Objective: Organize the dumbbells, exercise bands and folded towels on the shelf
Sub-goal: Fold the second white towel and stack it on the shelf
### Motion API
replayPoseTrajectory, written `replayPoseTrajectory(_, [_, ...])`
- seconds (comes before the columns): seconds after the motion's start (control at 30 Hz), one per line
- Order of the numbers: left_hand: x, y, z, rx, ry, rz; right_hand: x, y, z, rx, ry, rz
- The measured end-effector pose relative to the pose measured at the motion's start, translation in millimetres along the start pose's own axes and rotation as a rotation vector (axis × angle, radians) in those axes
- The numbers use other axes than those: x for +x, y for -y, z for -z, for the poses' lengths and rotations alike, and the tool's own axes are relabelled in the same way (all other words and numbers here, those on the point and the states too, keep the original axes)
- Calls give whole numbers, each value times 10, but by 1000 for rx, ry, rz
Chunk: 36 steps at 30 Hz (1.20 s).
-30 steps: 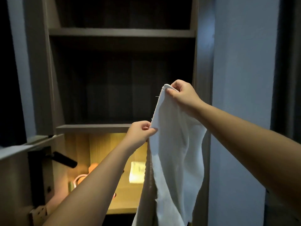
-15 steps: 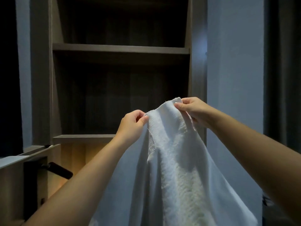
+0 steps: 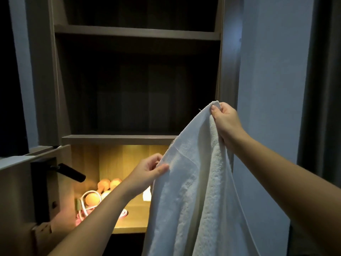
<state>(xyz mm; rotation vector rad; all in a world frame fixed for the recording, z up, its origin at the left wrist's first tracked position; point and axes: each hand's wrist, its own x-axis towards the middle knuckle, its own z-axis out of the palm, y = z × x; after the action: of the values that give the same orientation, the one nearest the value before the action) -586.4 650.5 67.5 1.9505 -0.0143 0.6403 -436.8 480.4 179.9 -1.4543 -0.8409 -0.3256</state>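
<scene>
A: What is the cloth like?

B: The towel (image 3: 193, 191) is white terry, nubbly over most of its face, with a flat woven strip along the hem. It hangs unfolded in long soft folds at the near right, in front of the shelving and not lying on any board.

A: Who has hold of it?

B: The right hand (image 3: 226, 124), raised high, pinches the top corner between thumb and curled fingers. The left hand (image 3: 147, 171), lower and further left, nips the hem between thumb and fingertips.

A: And the shelf?

B: The shelf (image 3: 120, 139) is flat, square-edged board in a grey-brown wood grain. The upper bays are dark, and the bay beneath it glows warm yellow with pale wooden walls.

A: Anything in there?

B: At its left lie dumbbells (image 3: 104, 183) with rounded, orange-looking heads. A pale tubular exercise band (image 3: 86, 195) curves across one head, and I cannot tell whether it circles it. A flat pink band (image 3: 123, 213) curls nearer. A small pale thing by the towel's edge is too washed out to name.

A: Further left?

B: A matte black, rod-shaped door handle (image 3: 71, 172). At the right is a smooth plain wall (image 3: 267, 89).
</scene>
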Motion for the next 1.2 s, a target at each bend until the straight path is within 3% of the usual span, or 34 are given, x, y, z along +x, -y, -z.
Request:
replayPoseTrajectory(0.1, [-141, 180, -52, -13, -63, 30, -38, -97, 62, -97, 75, -40])
replayPoseTrajectory(0.23, [-195, 282, 14, 117, -210, -18, -158, -321, 200, -622, 140, 21])
replayPoseTrajectory(0.3, [-210, 271, 18, 221, -219, -24, -307, -372, 237, -732, 150, 24])
replayPoseTrajectory(0.4, [-230, 258, -29, 319, -196, -11, -580, -345, 269, -612, 276, 8])
replayPoseTrajectory(0.57, [-324, 279, -271, 461, -83, 21, -1103, -477, 218, -586, 784, -109])
replayPoseTrajectory(0.63, [-385, 286, -413, 472, -27, 14, -1298, -679, 130, -598, 901, -141])
replayPoseTrajectory(0.7, [-454, 314, -515, 478, 18, 22, -1493, -890, 56, -461, 966, -206])
replayPoseTrajectory(0.93, [-688, 671, -706, 319, 144, 90, -2124, -1346, -68, -37, 820, -362])
replayPoseTrajectory(1.07, [-864, 982, -680, 93, 282, 226, -2348, -1476, -80, 22, 705, -415])
replayPoseTrajectory(1.2, [-1066, 1329, -616, 242, 431, 315, -2444, -1578, -57, 32, 660, -425])
